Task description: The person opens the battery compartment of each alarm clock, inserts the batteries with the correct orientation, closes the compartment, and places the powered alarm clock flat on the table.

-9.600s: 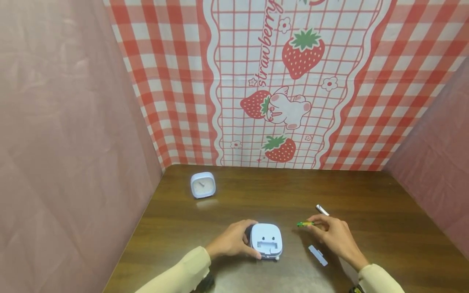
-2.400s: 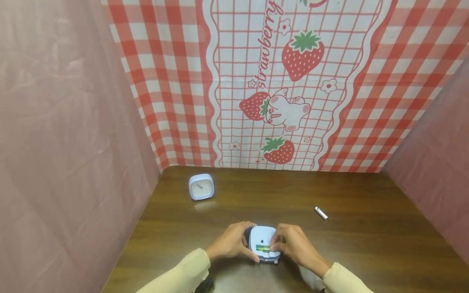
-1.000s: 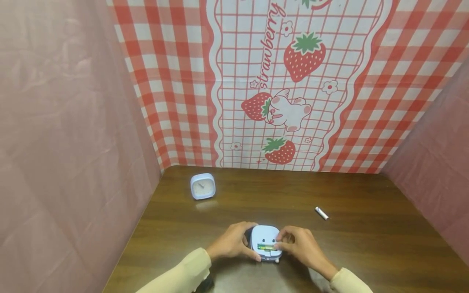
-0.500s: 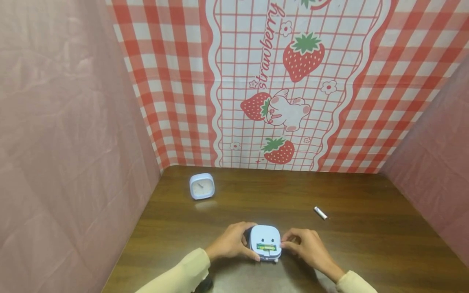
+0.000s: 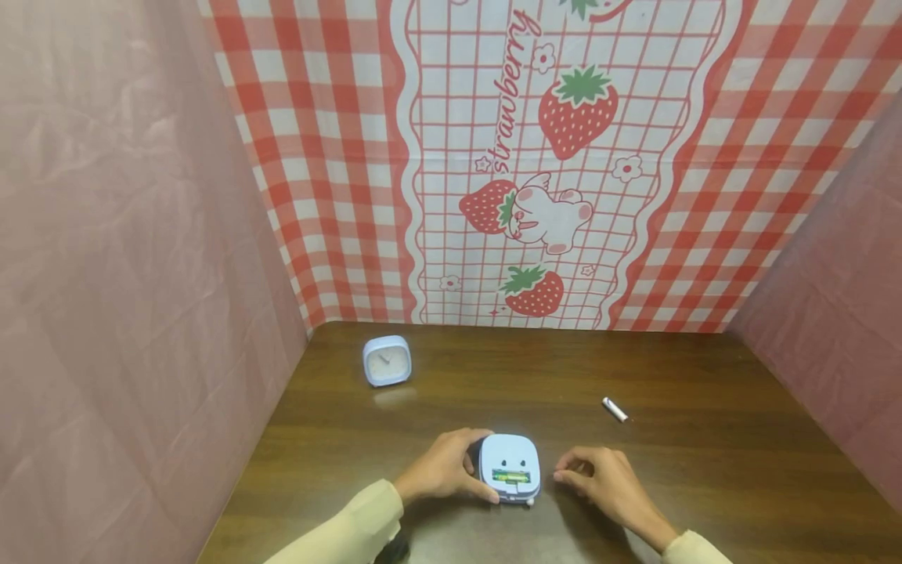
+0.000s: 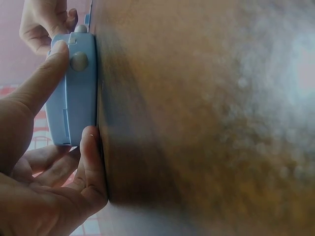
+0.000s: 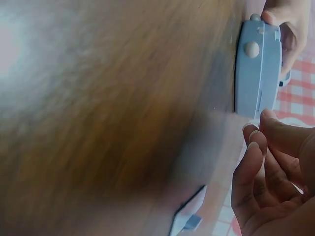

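A pale blue alarm clock (image 5: 509, 448) lies back-up on the table, its battery compartment uncovered. Inside the compartment lies a green and yellow battery (image 5: 510, 477). My left hand (image 5: 447, 466) grips the clock by its left side; in the left wrist view the thumb presses near the edge of its casing (image 6: 81, 103). Just right of the clock, my right hand (image 5: 604, 479) hovers with fingers loosely bent and nothing between them. The pale battery cover (image 7: 184, 219) shows on the table in the right wrist view, below that hand; the hand and forearm hide it from the head view.
A second pale blue clock (image 5: 387, 361) stands upright at the back left, its dial facing me. One white battery (image 5: 615, 410) lies behind my right hand. Pink curtains flank the wooden table (image 5: 493, 376), and a checked strawberry cloth (image 5: 535, 196) hangs behind it.
My right hand has brought the green battery from the right of the clock, set it into the compartment, released it and drawn back rightward. My left hand has kept its grip on the clock.
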The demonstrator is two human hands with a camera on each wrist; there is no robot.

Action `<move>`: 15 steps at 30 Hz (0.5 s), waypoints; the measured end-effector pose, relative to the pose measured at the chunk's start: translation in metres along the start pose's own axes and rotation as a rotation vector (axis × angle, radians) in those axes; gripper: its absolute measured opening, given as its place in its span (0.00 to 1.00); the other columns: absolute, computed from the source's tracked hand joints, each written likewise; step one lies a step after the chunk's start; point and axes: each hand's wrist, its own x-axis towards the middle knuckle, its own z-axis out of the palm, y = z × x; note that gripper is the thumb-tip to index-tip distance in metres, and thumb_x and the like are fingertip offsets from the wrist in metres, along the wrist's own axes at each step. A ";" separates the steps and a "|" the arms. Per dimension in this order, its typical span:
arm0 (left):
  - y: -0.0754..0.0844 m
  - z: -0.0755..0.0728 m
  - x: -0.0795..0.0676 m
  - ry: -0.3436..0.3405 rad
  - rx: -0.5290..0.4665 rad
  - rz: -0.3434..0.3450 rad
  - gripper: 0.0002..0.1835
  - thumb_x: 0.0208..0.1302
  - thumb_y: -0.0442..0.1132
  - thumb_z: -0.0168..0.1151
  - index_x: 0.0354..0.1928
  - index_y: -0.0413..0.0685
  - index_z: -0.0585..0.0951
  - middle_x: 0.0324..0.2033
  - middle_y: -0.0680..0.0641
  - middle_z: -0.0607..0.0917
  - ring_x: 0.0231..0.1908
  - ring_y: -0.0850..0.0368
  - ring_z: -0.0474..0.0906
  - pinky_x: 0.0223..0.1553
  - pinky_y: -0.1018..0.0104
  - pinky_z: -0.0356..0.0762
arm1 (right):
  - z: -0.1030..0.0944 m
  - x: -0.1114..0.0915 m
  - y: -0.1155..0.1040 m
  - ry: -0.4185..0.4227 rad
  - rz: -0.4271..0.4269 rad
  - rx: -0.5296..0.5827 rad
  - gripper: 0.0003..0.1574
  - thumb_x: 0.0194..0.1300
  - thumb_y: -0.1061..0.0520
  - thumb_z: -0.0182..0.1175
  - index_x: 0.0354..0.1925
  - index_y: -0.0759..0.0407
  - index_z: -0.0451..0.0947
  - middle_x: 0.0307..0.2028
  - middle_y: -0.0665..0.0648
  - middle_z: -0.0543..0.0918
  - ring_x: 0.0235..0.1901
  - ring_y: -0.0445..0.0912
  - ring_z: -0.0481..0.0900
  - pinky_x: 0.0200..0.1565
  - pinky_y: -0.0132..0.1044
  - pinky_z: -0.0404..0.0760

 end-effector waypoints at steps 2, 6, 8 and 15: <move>0.000 0.000 0.000 0.002 0.000 -0.001 0.50 0.36 0.50 0.89 0.66 0.48 0.78 0.41 0.57 0.80 0.27 0.67 0.75 0.31 0.74 0.78 | -0.002 -0.002 0.002 0.007 0.006 0.000 0.06 0.59 0.54 0.76 0.33 0.49 0.87 0.21 0.45 0.82 0.18 0.35 0.75 0.19 0.33 0.78; 0.001 0.001 0.000 0.001 0.000 -0.005 0.50 0.37 0.50 0.89 0.67 0.48 0.77 0.42 0.57 0.80 0.27 0.68 0.75 0.31 0.74 0.78 | -0.007 -0.007 0.007 0.006 0.033 0.013 0.07 0.59 0.52 0.75 0.33 0.50 0.86 0.22 0.45 0.82 0.18 0.36 0.75 0.19 0.32 0.79; 0.001 0.001 0.000 0.000 0.004 -0.008 0.50 0.37 0.51 0.89 0.67 0.48 0.77 0.41 0.58 0.80 0.27 0.68 0.75 0.31 0.74 0.78 | -0.009 -0.009 0.009 0.006 0.047 0.016 0.07 0.59 0.52 0.75 0.33 0.50 0.87 0.21 0.46 0.81 0.18 0.36 0.75 0.19 0.32 0.79; 0.000 0.002 -0.001 0.004 0.006 -0.008 0.51 0.37 0.51 0.89 0.67 0.47 0.77 0.40 0.58 0.79 0.27 0.68 0.75 0.30 0.73 0.78 | -0.012 -0.014 0.013 0.015 0.072 0.011 0.08 0.59 0.51 0.75 0.33 0.50 0.86 0.20 0.46 0.80 0.17 0.36 0.74 0.19 0.32 0.78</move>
